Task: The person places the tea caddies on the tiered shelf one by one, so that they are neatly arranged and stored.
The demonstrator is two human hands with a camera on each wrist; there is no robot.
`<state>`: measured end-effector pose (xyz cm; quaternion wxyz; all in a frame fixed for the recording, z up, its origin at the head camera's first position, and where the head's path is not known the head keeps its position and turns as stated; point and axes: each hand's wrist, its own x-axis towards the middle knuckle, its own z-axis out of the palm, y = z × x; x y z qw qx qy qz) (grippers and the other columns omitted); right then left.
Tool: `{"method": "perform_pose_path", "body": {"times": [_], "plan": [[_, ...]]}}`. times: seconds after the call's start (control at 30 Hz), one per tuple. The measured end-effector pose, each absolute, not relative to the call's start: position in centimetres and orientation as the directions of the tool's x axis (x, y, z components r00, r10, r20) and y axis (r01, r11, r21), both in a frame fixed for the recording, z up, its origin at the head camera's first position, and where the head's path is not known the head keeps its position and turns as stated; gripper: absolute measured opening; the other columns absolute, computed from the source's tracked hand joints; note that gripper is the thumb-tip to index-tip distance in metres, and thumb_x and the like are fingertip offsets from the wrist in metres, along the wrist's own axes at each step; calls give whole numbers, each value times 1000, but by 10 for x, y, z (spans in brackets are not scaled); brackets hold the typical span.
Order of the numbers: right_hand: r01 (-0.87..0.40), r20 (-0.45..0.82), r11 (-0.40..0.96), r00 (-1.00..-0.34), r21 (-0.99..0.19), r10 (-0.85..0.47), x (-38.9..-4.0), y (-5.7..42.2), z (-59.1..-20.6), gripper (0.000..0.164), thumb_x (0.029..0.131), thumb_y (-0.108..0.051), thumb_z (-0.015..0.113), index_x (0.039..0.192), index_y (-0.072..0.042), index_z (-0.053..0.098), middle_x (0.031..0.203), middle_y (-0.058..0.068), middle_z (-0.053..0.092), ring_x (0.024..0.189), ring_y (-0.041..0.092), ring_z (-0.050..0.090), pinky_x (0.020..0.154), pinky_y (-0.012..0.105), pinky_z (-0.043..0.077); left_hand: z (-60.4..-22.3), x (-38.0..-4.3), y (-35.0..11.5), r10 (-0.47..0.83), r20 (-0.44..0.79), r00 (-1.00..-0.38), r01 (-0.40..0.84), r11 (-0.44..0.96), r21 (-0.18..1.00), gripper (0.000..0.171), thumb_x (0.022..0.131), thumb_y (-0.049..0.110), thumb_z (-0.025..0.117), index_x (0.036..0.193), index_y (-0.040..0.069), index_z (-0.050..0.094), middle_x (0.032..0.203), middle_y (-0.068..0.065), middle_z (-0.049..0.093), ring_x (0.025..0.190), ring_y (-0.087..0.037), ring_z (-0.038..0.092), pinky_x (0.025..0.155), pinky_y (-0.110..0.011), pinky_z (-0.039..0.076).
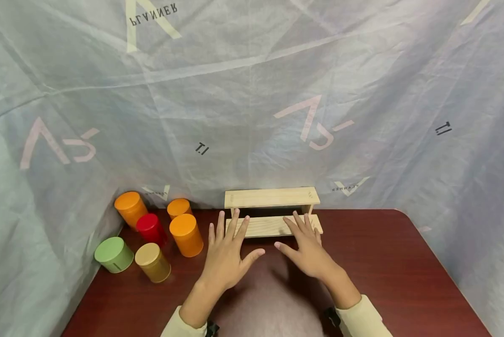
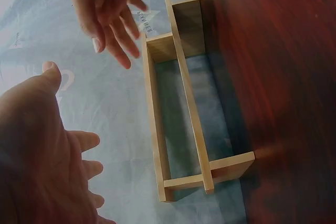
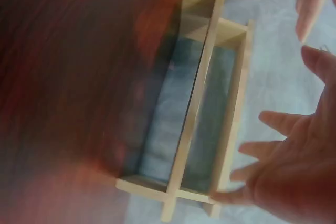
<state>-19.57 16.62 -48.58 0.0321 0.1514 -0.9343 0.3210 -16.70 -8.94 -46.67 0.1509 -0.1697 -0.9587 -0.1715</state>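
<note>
A small two-tier wooden shelf (image 1: 272, 198) stands at the table's back edge, its upper board behind and above its lower board. My left hand (image 1: 223, 258) is held palm down with fingers spread, in front of the shelf's left end. Opposite it, my right hand (image 1: 310, 254) is spread the same way and overlaps the lower board's right part in the head view. Neither hand holds anything. In the left wrist view the open frame of the shelf (image 2: 184, 93) shows apart from the left hand (image 2: 47, 150). Whether the right little finger touches the shelf, I cannot tell.
On the left of the dark red table (image 1: 387, 262) several round canisters stand grouped: orange ones (image 1: 186, 235), a red one (image 1: 151, 230), a green one (image 1: 114, 255) and a gold one (image 1: 152, 263). Grey printed cloth (image 1: 243, 117) hangs behind and at both sides.
</note>
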Motion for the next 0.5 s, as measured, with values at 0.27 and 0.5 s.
{"method": "perform_pose_path", "body": {"times": [0.27, 0.5], "plan": [[-237, 248, 404, -968, -884, -25, -213, 174, -489, 40, 102, -15, 69, 138, -1, 64, 152, 19, 58, 152, 35, 46, 122, 52, 43, -462, -166, -93, 285, 301, -910, 379, 867, 324, 89, 99, 72, 54, 169, 24, 27, 180, -8, 9, 167, -42, -3, 130, -72, 10], [-278, 255, -5, -886, -960, 388, -239, 183, -490, 27, 102, 2, 63, 126, 13, 58, 122, 6, 68, 122, 21, 66, 94, 10, 53, -457, -169, -97, 279, 364, -889, 414, 830, 375, 79, 101, 59, 63, 166, 23, 36, 179, -13, 15, 167, -42, -3, 130, -71, 9]]}}
